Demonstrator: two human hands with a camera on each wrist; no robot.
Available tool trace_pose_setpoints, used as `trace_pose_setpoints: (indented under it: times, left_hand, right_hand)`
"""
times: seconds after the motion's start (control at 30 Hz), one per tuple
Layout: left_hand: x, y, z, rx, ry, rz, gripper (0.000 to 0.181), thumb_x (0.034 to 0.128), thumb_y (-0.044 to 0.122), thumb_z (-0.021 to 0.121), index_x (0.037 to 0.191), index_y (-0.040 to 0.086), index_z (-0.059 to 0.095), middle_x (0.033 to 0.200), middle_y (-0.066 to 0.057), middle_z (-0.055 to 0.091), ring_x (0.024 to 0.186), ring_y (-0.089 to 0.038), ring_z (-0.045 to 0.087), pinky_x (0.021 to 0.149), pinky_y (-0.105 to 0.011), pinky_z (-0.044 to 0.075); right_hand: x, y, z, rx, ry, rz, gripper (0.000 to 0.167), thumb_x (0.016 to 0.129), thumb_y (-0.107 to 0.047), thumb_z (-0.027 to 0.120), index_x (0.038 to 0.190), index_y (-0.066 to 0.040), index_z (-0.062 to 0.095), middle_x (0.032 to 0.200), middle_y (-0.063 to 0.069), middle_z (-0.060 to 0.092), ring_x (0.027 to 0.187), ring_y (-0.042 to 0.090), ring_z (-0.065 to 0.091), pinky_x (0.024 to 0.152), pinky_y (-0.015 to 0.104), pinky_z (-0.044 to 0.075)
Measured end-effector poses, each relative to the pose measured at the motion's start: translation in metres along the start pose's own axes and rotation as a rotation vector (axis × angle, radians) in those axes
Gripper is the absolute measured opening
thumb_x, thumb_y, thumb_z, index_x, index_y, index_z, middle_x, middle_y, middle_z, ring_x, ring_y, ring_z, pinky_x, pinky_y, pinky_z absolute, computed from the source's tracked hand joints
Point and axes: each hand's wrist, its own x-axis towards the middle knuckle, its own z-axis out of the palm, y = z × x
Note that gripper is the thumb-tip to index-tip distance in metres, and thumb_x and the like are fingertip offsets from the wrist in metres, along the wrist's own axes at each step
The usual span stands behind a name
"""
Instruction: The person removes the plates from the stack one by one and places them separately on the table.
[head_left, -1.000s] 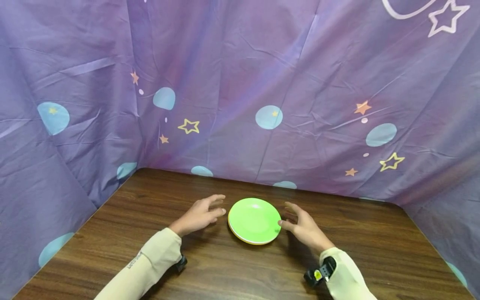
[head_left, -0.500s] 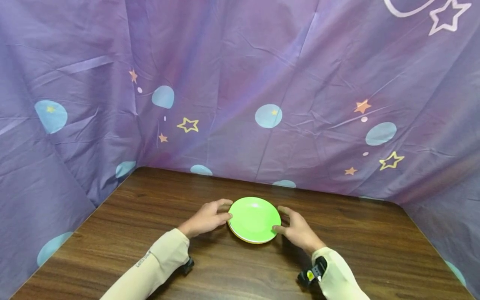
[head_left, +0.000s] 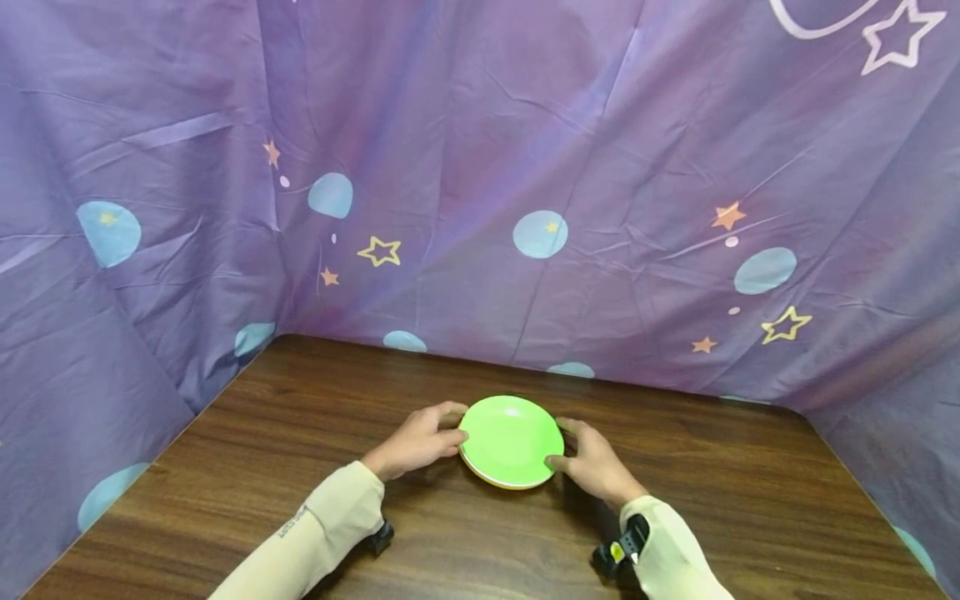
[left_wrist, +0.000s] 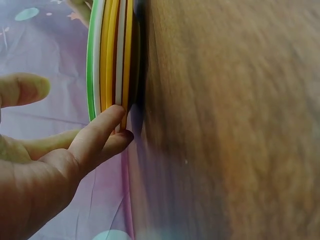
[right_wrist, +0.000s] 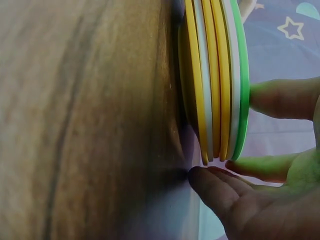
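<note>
A stack of several round plates stands on the table, with a green plate (head_left: 510,442) on top. Below it, the wrist views show the edges of white plates (right_wrist: 233,90) and yellow plates (left_wrist: 107,55). My left hand (head_left: 416,442) is at the stack's left side. Its fingers touch the lower rims, while its thumb (left_wrist: 27,89) is apart from the green plate. At the right side is my right hand (head_left: 596,467); its thumb (right_wrist: 282,98) reaches the green plate's face, and its extended fingers lie at or near the rims. The stack's underside is mostly hidden.
The brown wood-grain table (head_left: 300,392) extends around the stack on all sides. A purple curtain (head_left: 465,167) printed with stars and blue spots hangs behind the table and along its sides. Each wrist carries a small black camera (head_left: 606,560) under a pale sleeve (head_left: 671,542).
Both hands have moved inward from either side of the stack to its rim, the right one mostly leftward. Over the last half second they have barely moved, and the plates stay in place.
</note>
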Motion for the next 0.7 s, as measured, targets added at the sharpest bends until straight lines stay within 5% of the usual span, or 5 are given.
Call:
trace_pose_setpoints:
  times: [0.3, 0.7]
  left_hand:
    - [-0.0007, 0.0014, 0.0038, 0.038, 0.024, -0.001, 0.051, 0.094, 0.009, 0.06, 0.14, -0.007, 0.049, 0.141, -0.033, 0.053, 0.122, -0.04, 0.062, 0.092, -0.038, 0.06]
    - [0.0004, -0.0012, 0.0027, 0.046, 0.037, 0.007, 0.055, 0.0907, 0.008, 0.063, 0.141, -0.009, 0.048, 0.143, -0.033, 0.051, 0.124, -0.043, 0.06, 0.091, -0.037, 0.06]
  right_hand:
    - [-0.0011, 0.0007, 0.001, -0.109, 0.021, -0.018, 0.067, 0.079, -0.011, 0.077, 0.138, 0.009, 0.052, 0.137, 0.028, 0.06, 0.132, 0.043, 0.053, 0.113, 0.056, 0.04]
    - [-0.001, -0.0026, 0.0048, -0.126, 0.025, -0.009, 0.067, 0.08, -0.012, 0.076, 0.14, 0.008, 0.051, 0.139, 0.027, 0.058, 0.134, 0.044, 0.051, 0.115, 0.057, 0.038]
